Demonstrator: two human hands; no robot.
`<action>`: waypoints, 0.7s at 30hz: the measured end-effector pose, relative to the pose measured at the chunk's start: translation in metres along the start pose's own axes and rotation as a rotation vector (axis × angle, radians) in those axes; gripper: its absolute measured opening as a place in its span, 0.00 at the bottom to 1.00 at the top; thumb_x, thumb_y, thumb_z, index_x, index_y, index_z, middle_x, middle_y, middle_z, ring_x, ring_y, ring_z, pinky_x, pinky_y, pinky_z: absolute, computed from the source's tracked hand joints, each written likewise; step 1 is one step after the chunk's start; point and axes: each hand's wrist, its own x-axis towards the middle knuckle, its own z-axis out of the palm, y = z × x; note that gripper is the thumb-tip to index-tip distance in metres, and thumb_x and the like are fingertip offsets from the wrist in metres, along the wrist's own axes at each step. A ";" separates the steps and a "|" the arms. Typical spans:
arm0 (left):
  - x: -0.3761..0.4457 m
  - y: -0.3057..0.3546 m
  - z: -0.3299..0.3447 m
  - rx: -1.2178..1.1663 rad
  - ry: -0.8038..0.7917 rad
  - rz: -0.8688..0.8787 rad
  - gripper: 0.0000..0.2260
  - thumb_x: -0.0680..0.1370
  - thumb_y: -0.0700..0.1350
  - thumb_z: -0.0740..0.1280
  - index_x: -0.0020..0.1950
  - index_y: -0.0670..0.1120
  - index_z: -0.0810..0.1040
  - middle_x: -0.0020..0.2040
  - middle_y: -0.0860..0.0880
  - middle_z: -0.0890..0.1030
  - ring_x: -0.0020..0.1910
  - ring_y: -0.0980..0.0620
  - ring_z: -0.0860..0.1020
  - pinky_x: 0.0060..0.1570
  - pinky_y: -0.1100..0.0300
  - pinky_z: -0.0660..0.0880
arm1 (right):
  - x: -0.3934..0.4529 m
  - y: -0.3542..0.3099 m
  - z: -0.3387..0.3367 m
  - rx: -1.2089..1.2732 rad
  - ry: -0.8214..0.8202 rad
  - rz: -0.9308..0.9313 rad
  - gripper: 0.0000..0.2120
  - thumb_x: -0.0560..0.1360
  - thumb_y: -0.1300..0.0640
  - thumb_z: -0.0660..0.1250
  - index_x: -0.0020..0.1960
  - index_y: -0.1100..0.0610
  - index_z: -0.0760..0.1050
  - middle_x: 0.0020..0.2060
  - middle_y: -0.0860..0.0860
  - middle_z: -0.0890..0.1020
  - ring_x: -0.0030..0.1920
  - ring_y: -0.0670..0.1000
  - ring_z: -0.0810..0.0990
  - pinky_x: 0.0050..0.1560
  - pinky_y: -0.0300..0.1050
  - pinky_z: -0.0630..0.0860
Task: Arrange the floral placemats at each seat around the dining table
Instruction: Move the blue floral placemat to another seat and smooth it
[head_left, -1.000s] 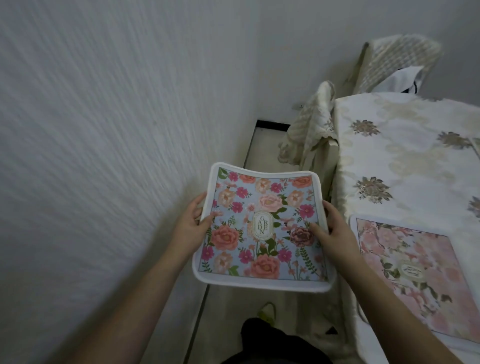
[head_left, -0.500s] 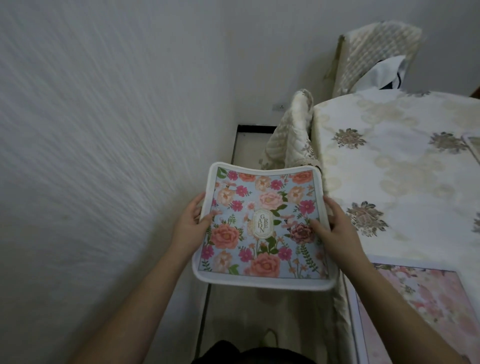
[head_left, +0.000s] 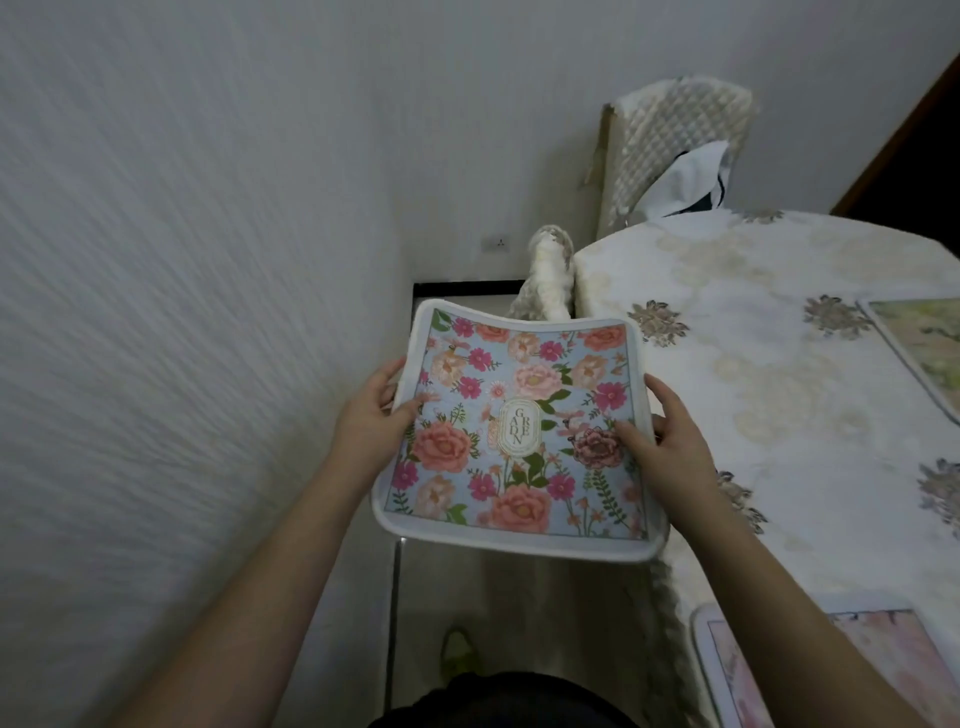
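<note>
A home dining room — a table (head_left: 779, 332) under a cream floral tablecloth, quilted-covered chairs (head_left: 675, 140) at the far side, a textured white wall (head_left: 182, 260) left.

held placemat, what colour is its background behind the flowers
Light blue, with a white border; the placemat shows best in the head view.

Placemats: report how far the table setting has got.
Done: a pink mat lies at the near edge of the table and a greenish mat at the right edge. In hand: the blue floral mat, held off the table, left hand and right hand each with a grip on one side. Left: laying it at a bare seat; other seats are out of view.
</note>
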 end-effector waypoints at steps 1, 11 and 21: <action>0.012 0.005 0.002 0.003 -0.019 0.008 0.26 0.76 0.47 0.73 0.73 0.57 0.70 0.57 0.51 0.83 0.47 0.52 0.85 0.42 0.49 0.84 | 0.007 -0.004 -0.001 0.000 0.019 0.008 0.29 0.78 0.52 0.67 0.76 0.43 0.59 0.49 0.46 0.83 0.38 0.41 0.84 0.33 0.35 0.78; 0.105 0.055 0.046 0.020 -0.214 0.033 0.26 0.76 0.45 0.73 0.72 0.59 0.70 0.56 0.51 0.82 0.43 0.52 0.86 0.37 0.51 0.83 | 0.044 -0.007 -0.022 0.067 0.223 0.076 0.28 0.79 0.52 0.67 0.75 0.42 0.59 0.48 0.44 0.83 0.40 0.42 0.85 0.35 0.36 0.78; 0.182 0.097 0.140 0.101 -0.386 0.071 0.26 0.78 0.45 0.70 0.74 0.59 0.68 0.56 0.51 0.82 0.41 0.53 0.86 0.33 0.56 0.82 | 0.103 0.021 -0.072 0.123 0.390 0.146 0.29 0.78 0.53 0.67 0.75 0.43 0.60 0.49 0.44 0.84 0.39 0.41 0.85 0.37 0.39 0.78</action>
